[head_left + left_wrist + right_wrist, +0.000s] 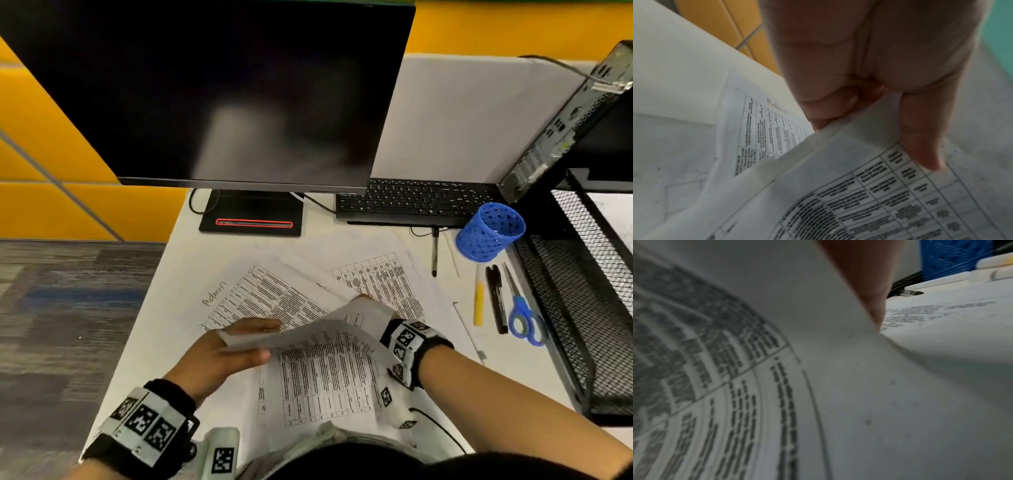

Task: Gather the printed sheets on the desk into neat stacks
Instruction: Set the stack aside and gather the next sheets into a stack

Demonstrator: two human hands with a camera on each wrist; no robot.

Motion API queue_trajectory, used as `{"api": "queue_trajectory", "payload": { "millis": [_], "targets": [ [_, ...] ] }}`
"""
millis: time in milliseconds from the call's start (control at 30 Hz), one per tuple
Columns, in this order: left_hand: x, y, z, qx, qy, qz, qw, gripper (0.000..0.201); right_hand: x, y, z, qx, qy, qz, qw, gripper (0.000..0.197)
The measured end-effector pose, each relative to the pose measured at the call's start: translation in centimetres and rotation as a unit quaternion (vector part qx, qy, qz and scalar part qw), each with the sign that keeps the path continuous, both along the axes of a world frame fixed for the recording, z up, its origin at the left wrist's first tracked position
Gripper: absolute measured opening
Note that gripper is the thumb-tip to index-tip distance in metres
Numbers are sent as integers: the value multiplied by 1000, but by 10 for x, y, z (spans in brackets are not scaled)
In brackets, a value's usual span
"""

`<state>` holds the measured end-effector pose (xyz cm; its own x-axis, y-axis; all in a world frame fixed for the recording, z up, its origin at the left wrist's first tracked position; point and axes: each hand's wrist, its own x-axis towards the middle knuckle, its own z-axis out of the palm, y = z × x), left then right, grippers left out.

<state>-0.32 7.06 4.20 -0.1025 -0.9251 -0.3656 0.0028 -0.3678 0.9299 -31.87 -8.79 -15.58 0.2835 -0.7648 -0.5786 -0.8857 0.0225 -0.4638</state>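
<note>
Several printed table sheets lie overlapping on the white desk (171, 274). One curled printed sheet (325, 370) is lifted off the pile between both hands. My left hand (262, 339) pinches its left edge, thumb on the printed side (920, 146) and fingers behind. My right hand (368, 301) holds its far right corner; the paper wraps over the hand and hides most of it. In the right wrist view one finger (869, 288) shows behind the sheet (777, 386). A sheet marked "Admin" (263, 301) lies flat beneath, and another sheet (380, 277) lies behind it.
A dark monitor (219, 92) and a keyboard (411, 202) stand at the back. A blue mesh pen cup (489, 231), pens (496, 298) and blue scissors (524, 318) lie to the right, beside a black mesh tray (599, 308). The desk's left edge drops to carpet.
</note>
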Motion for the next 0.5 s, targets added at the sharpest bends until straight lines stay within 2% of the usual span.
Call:
{"api": "queue_trajectory", "payload": {
  "millis": [33,67,100,133,167,300,400,500],
  "targets": [
    [0,1,1,0,-16,-11,1000,52,6,3,1,2,-13,3,1000,30],
    [0,3,1,1,-26,-17,1000,51,22,17,31,17,-29,-4,999,24],
    [1,6,0,3,-35,-19,999,54,40,33,88,13,-27,-28,999,21],
    [1,8,0,3,-44,-22,999,58,49,42,127,-4,-7,-46,999,18],
    [3,10,-1,3,-51,-23,998,60,49,43,142,-19,6,-73,997,20],
    [6,13,-2,3,-52,-24,998,60,25,43,165,-87,-12,-136,987,22],
    [6,12,-4,6,-45,-15,999,68,-1,36,168,-81,-35,-156,984,19],
    [4,9,-3,-6,-56,-31,998,69,-24,35,172,-76,-94,-191,974,7]
  ]
}}
